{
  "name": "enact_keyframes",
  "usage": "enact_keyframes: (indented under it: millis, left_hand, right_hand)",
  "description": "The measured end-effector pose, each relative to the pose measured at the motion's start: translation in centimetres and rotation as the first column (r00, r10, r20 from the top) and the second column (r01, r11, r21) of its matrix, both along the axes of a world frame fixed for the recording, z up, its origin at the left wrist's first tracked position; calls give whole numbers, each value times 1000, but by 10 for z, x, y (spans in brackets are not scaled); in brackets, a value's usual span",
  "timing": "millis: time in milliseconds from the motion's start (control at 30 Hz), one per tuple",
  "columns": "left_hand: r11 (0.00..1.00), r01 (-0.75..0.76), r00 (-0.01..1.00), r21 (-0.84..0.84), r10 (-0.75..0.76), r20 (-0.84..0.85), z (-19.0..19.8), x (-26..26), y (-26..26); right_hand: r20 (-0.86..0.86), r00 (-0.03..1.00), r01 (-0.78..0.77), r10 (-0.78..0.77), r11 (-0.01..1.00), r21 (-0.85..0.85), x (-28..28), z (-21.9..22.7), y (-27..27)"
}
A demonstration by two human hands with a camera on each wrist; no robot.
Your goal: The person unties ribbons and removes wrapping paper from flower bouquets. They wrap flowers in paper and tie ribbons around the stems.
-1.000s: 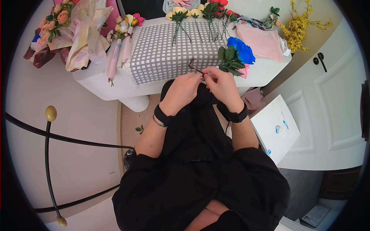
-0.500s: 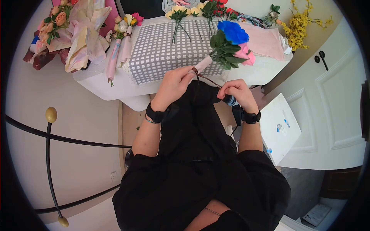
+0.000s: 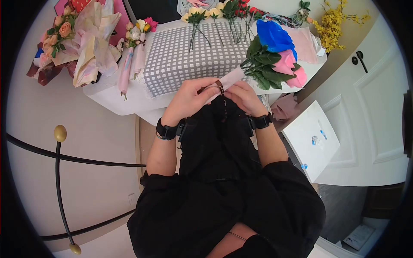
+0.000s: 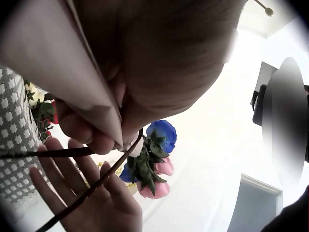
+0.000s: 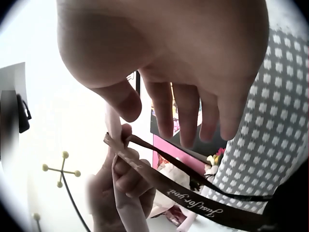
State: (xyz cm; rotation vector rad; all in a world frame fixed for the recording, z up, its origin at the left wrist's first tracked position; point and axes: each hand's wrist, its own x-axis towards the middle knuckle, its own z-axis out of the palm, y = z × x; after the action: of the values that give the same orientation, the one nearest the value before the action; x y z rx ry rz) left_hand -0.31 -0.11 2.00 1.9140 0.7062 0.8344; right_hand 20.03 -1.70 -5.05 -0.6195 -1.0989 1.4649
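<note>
My left hand point(image 3: 189, 98) grips the pale paper-wrapped stem point(image 3: 233, 78) of a small bouquet with its thumb on top. The bouquet's head holds a blue rose point(image 3: 275, 37), pink roses point(image 3: 285, 62) and green leaves, tilted up to the right. A brown ribbon point(image 5: 193, 202) printed "Just for you" loops around the wrap beside the left fingers, both ends hanging loose. Just right of the wrap is my right hand point(image 3: 247, 98); the left wrist view shows its fingers point(image 4: 63, 179) spread and straight, and the right wrist view shows nothing held in it.
On the white table, a grey checked cloth point(image 3: 172, 64) carries several cream roses point(image 3: 195, 17) and red flowers. Wrapped bouquets point(image 3: 97, 43) and a pink-wrapped bunch point(image 3: 125, 73) lie at left. Yellow flowers point(image 3: 331, 32) stand at the right, above a white side cabinet point(image 3: 316, 137).
The bouquet has been lifted off the table toward me in the left hand. The right hand let go of the ribbon, which now hangs down, and moved left beside the wrap.
</note>
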Motion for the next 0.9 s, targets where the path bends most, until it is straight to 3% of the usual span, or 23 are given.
enact_keyframes:
  millis: [67,100,200,267,400,467,500,567,600,667,800,867,900]
  left_hand:
    - [997,35,999,-73,-34,16,0,-3,-1]
    - [997,31,999,-73,-31,14,1,-4,-1]
    - [992,61,998,-109,-58,28,3,-6,-2]
    - [992,52,998,-117,-48,36,6,-5,-4]
    - [989,20,999,-143,-13,53,-3,-5,1]
    - [988,-22,998,-150,31,52,-7,-4,3]
    - [988,-20,998,-152,29,53,-8,-4,4]
    - [993,-60,998,-97,59,-14,-9,-3,6]
    - [993,-62,998,-96,61,-14,-9,-2,6]
    - [986,-161,984,-46,157,-83,-11,0,6]
    - [988,-148,988,-35,147,-38,-20,1,11]
    - [987,-140,990,-85,141,8,-19,1,11]
    - [986,-142,990,-84,143,9,-19,0,11]
  right_hand:
    - [-142,937,-310,318,948,75,0,0,5]
    - [-143,936,-313,321,947,76,-1,0,6]
    - [-71,960,-265,269,962,63,-2,-2,4]
    - [94,986,-146,140,988,55,-2,2,2]
    - [254,965,-83,64,995,64,-1,13,-15]
    - [378,899,155,-222,968,200,-8,13,-22]
    - [379,898,157,-223,968,198,-11,15,-26]
    - [519,657,367,-548,833,414,-14,21,-31]
    - [519,657,366,-547,833,415,-14,24,-31]
    - [436,359,244,-825,533,810,-14,28,-31]
    - [461,439,296,-771,609,736,-18,22,-35]
    - [500,715,393,-489,872,292,-14,11,-33]
    - [500,715,391,-488,873,293,-13,10,-33]
